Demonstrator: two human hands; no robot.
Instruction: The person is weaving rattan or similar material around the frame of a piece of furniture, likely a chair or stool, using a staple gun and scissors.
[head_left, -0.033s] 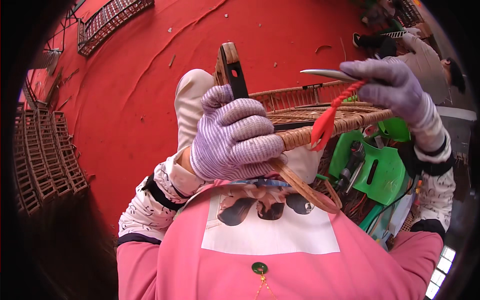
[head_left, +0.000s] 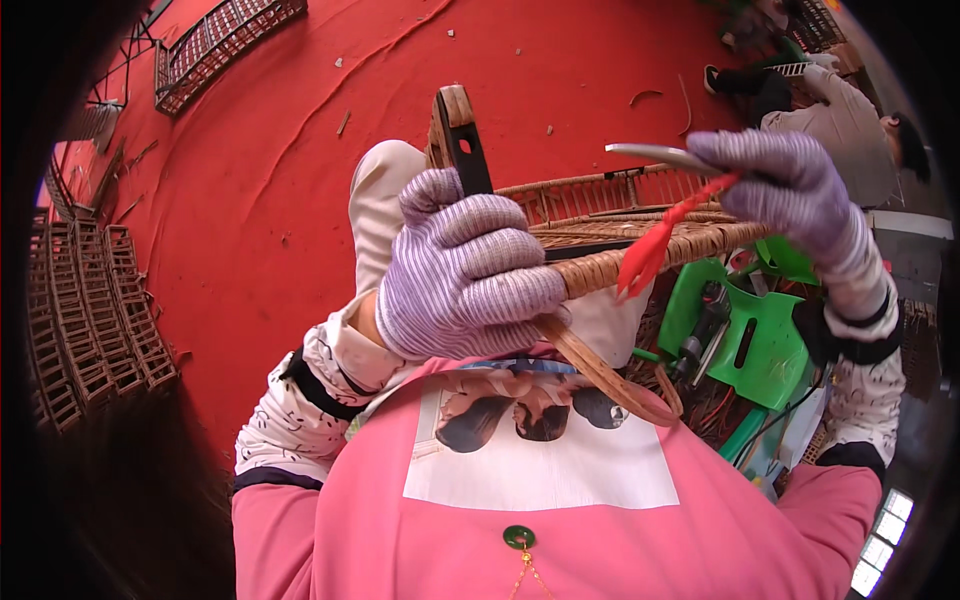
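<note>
My left hand (head_left: 470, 265), in a purple-and-white striped glove, is closed round the corner of a rattan-wrapped frame (head_left: 690, 241). A black metal bar (head_left: 467, 155) with a hole rises beyond its fingers. From under this hand a loose rattan strip (head_left: 600, 375) hangs toward my chest and curls at its end. My right hand (head_left: 785, 185), gloved alike, pinches a flat metal tool (head_left: 655, 154) whose slim tip points left above the frame. Its handle is hidden in the fingers. A braided red cord with a tassel (head_left: 648, 258) dangles from the tool.
A green plastic stool (head_left: 765, 345) stands at the right, with a power drill (head_left: 703, 330) and other tools on and about it. Woven racks (head_left: 90, 300) stand at the left and another rack (head_left: 225, 45) far left on the red floor (head_left: 290, 130). A person (head_left: 845, 130) works at far right.
My right hand has shifted slightly down and to the right with the metal tool. The red tassel has swung a little to the left. My left hand stays on the frame.
</note>
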